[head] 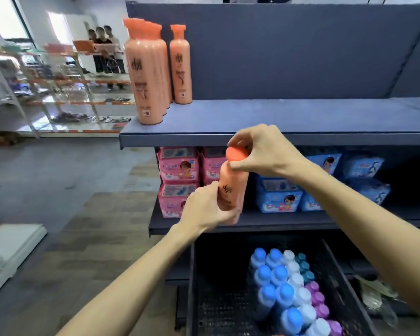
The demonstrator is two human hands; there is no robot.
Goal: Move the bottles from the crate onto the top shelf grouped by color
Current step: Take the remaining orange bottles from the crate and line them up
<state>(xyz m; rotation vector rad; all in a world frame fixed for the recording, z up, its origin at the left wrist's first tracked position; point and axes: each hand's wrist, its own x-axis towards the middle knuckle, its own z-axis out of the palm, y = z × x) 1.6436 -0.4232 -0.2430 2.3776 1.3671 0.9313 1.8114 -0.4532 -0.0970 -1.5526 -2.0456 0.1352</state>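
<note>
Mid-frame, clasping orange bottle point(233, 187) low with curled left hand point(204, 210), pinching cap point(237, 154) with right hand point(262, 151); label partly covered.

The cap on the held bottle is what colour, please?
Round orange plastic cap, seen in head view.

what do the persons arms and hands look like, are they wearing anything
Both arms are bare as far as the frame shows. No sleeve is visible on the left forearm or the right forearm. The left hand and the right hand have no gloves, and no watch, bracelet or ring shows on the sides facing the camera.
</note>
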